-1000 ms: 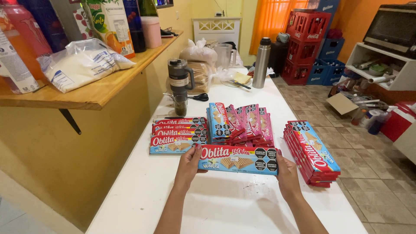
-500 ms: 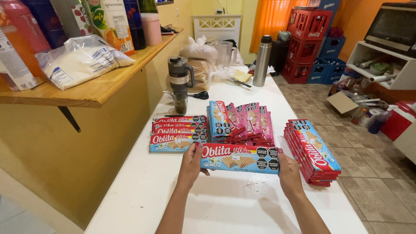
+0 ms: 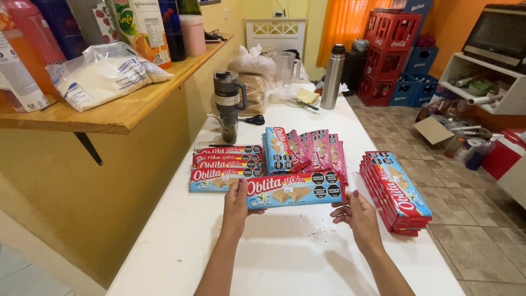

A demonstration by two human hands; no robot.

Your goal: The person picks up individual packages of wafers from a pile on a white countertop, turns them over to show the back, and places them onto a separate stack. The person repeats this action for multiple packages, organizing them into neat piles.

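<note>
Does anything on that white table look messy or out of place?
Mostly tidy. The pink wafer packs lean against each other in a loose fan, unlike the flat stacks beside them. Both hands, left hand and right hand, hold one wafer pack straight.

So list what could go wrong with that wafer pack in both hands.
1. The wafer pack is held only at its ends by the left hand and right hand; the long pack might bend and crack the wafers.
2. The left rows lie close beside it; sliding it could nudge them askew.
3. The red stack sits near the table edge; a right elbow bump could tip it off.
</note>
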